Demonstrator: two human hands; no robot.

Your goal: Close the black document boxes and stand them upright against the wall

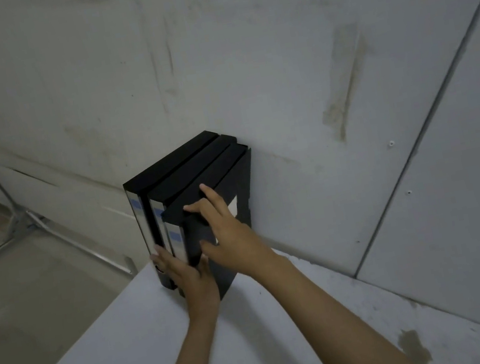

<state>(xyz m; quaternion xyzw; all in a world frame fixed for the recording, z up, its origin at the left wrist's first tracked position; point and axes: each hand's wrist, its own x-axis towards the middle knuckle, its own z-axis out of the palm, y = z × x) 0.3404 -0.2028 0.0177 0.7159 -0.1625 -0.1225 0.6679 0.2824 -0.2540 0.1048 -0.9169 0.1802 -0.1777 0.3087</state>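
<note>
Scuffed grey wall panels (272, 47) are seen behind a white tabletop (135, 360), where three black document boxes (185, 172) are stood upright side by side, closed, against the wall. The left hand (187, 274) is laid flat on the spines, fingers (162, 256) together. The right hand (228, 232) is rested on the nearest box, fingers (209, 192) spread. A metal stand (14, 218) is seen on the floor.

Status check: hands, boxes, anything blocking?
Left hand flat on spines, right hand on nearest box. Three boxes upright at wall. Nothing in the way.
</note>
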